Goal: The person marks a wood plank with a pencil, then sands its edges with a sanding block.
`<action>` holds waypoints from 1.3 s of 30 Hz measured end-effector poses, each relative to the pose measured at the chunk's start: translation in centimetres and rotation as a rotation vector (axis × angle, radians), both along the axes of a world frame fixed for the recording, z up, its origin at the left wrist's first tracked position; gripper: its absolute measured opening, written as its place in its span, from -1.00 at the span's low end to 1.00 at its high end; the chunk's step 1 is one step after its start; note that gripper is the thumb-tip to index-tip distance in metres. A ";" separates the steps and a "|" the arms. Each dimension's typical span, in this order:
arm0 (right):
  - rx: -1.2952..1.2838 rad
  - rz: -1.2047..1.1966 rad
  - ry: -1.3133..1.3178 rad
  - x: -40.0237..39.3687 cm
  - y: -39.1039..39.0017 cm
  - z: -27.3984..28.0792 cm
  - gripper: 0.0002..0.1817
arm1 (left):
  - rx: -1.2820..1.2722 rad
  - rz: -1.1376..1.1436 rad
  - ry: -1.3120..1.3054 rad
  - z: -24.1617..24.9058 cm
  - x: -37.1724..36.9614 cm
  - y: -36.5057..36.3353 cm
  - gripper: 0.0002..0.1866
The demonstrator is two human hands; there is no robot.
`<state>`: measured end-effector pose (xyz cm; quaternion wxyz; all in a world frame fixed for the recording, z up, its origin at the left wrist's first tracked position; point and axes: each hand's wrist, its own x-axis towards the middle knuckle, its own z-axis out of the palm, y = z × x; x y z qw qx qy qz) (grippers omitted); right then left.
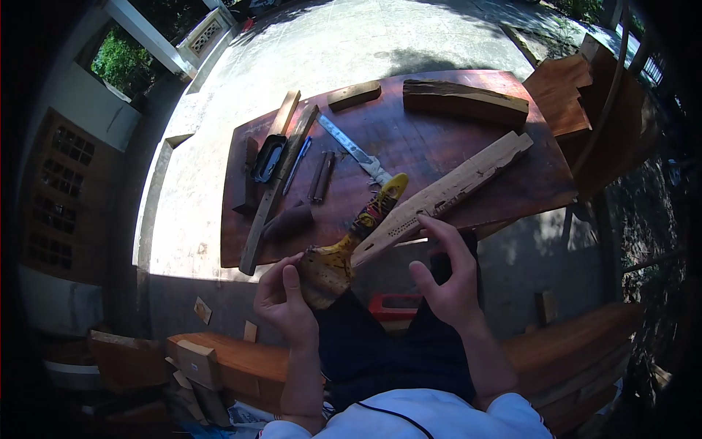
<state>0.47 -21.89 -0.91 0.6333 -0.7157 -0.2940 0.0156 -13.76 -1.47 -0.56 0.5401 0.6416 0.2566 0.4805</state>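
My left hand (288, 298) pinches the broad, brown-stained end of what looks like a worn paintbrush (340, 252). Its yellow handle, wrapped with dark tape around the middle, points up and away over the table. Beyond the brush lies a long, pale, rough-edged board (446, 194), slanting up to the right with rows of small dark marks near its close end. My right hand (450, 274) is open, thumb and fingers apart, its index fingertip right at the board's near edge. A knife-like tool (351, 146) with a flat metal blade and a wrapped grip lies just past the handle.
On the reddish wooden table (365, 135) lie a thick beam (464, 102), a short block (355, 95), a long thin strip (278, 192), a blue pen (297, 164) and a dark oval case (269, 159). A red object (395, 306) shows below, and wooden benches (227, 358) flank my legs.
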 end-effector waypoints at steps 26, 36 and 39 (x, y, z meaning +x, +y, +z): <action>-0.350 0.152 -0.472 6.2 10.0 9.7 -0.84 | 0.473 -0.107 0.265 -5.3 0.9 1.0 -0.25; -0.659 0.314 -0.257 10.9 7.3 13.9 -0.77 | 0.493 -0.130 0.231 -5.7 1.1 1.3 -0.35; -0.947 0.158 -0.359 13.8 5.7 13.4 -0.77 | 0.489 -0.126 0.206 -5.8 1.1 1.3 -0.37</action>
